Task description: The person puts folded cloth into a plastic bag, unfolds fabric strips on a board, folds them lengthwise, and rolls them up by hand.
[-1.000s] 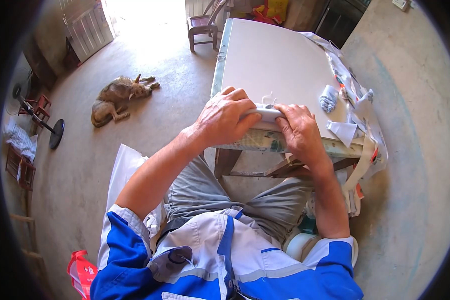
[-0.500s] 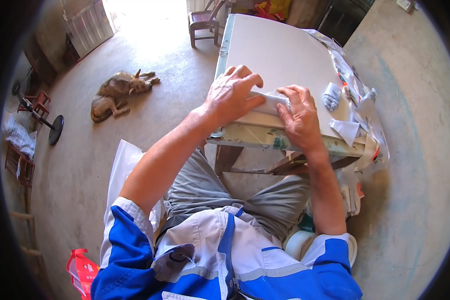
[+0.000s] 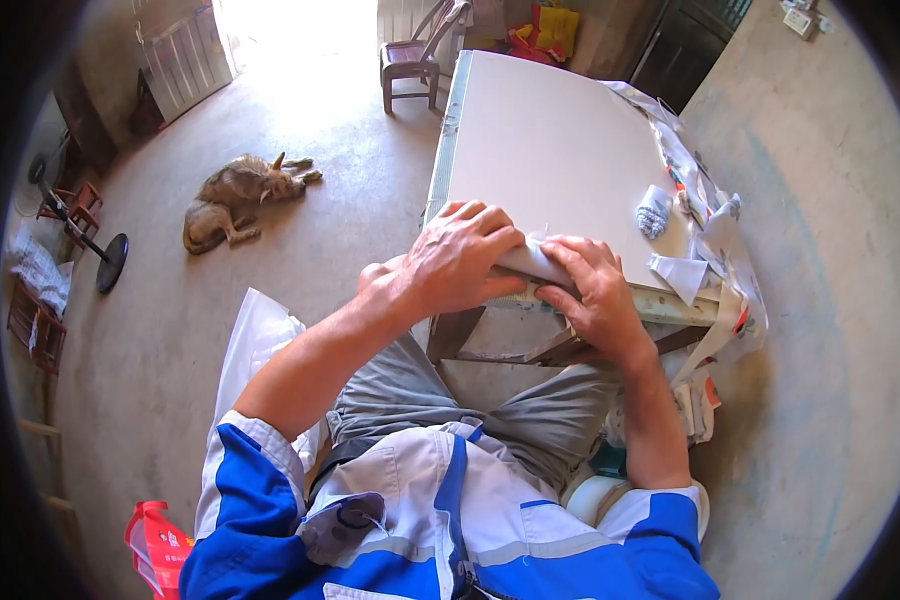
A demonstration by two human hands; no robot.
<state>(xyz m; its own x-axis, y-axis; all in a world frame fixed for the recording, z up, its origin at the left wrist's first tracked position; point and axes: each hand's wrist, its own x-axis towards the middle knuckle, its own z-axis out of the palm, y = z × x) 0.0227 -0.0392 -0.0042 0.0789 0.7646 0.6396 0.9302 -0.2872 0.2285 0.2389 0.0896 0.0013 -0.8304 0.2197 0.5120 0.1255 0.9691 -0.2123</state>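
Note:
A small white roll [image 3: 535, 263], perhaps paper or cloth, lies between my two hands at the near edge of the white-topped table [image 3: 560, 130]. My left hand [image 3: 465, 257] is closed around its left end, the fingers curled over the top and the thumb below. At the other end, my right hand [image 3: 592, 287] grips with its fingers on top and the thumb underneath. Much of the roll is hidden by my fingers. To the right of my right hand lie a rolled white piece with a speckled grey end [image 3: 654, 212] and a flat white scrap [image 3: 680, 274].
Crumpled white strips [image 3: 705, 190] hang along the table's right edge. A dog [image 3: 240, 200] lies on the floor to the left. A wooden chair [image 3: 410, 70] stands beyond the table, a fan [image 3: 110, 262] at far left, and a red bag [image 3: 158, 545] at lower left.
Both hands have come nearer to my body with the white roll, and their fingers have closed more around it. The roll now slants down to the right. The view has shifted slightly.

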